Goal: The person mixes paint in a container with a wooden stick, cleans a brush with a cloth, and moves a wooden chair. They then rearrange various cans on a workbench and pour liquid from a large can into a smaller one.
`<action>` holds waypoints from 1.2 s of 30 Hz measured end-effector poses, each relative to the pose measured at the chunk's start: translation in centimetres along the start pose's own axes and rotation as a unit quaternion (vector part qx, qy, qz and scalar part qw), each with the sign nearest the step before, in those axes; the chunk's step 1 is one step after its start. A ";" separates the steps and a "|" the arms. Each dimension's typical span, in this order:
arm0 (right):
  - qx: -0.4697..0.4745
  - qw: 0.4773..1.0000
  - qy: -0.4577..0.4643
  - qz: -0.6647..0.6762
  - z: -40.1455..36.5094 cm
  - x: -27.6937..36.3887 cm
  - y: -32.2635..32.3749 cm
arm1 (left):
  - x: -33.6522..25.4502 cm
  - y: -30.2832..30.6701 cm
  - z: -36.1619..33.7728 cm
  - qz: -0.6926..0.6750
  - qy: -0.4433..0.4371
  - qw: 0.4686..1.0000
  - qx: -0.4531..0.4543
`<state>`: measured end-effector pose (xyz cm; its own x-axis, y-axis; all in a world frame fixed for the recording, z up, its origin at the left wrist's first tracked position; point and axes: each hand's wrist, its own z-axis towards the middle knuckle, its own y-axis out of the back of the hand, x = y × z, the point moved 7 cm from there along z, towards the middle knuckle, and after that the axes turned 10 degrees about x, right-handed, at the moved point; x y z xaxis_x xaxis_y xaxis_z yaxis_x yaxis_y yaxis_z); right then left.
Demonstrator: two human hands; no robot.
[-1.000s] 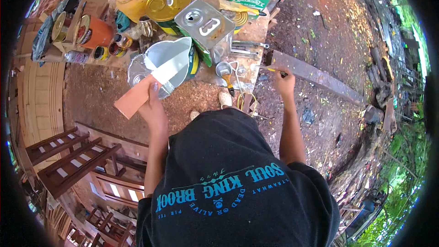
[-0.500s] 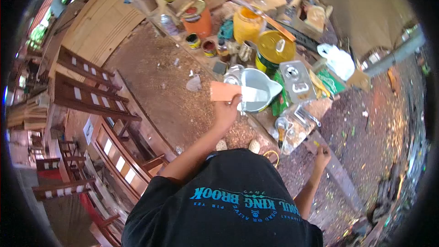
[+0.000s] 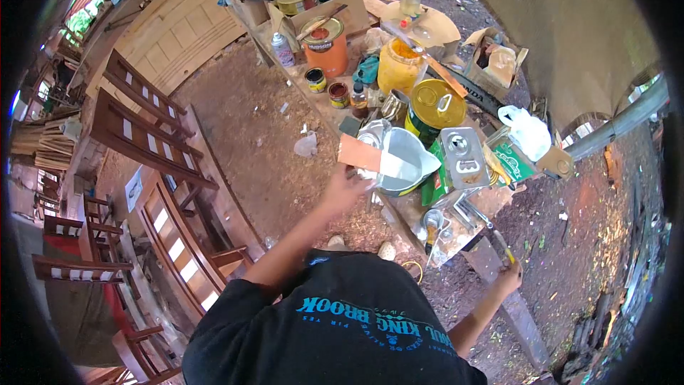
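Counted: two hands (image 3: 510, 278); one flat orange piece (image 3: 358, 154); one slender tool (image 3: 501, 242); two pale shoes (image 3: 387, 250); one counter (image 3: 407, 209). Counted on it: two small open tins (image 3: 338, 95); one orange bucket (image 3: 325, 57); one yellow tub (image 3: 397, 71); one grey pail (image 3: 417, 160); one rectangular metal can (image 3: 463, 155); one spray can (image 3: 283, 51).

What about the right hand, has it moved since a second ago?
Yes. Judged against the dark plank, the right hand has shifted in view from the plank's near side, across it, to its far side.

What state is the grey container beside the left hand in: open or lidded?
Open: the grey container has no lid; its inside shows.
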<state>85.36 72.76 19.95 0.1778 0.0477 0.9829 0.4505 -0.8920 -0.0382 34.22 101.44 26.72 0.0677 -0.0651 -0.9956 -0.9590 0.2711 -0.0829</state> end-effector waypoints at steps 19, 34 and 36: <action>-0.146 0.949 0.167 0.224 -17.4 17.2 -9.4 | 2.3 10.8 42.3 0.641 0.034 0.756 0.128; -0.018 0.951 0.210 0.226 -26.7 21.6 -25.8 | -16.3 14.0 50.4 0.300 -0.093 0.939 0.139; -0.011 0.948 0.220 0.230 -26.0 22.3 -28.0 | -21.6 15.6 47.6 0.273 -0.114 0.948 0.117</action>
<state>53.98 87.16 47.57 -0.0332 -0.5364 0.8433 0.3941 -0.7824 -0.4822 30.91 152.82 44.80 -0.3374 0.3478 -0.8748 -0.7835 0.4114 0.4657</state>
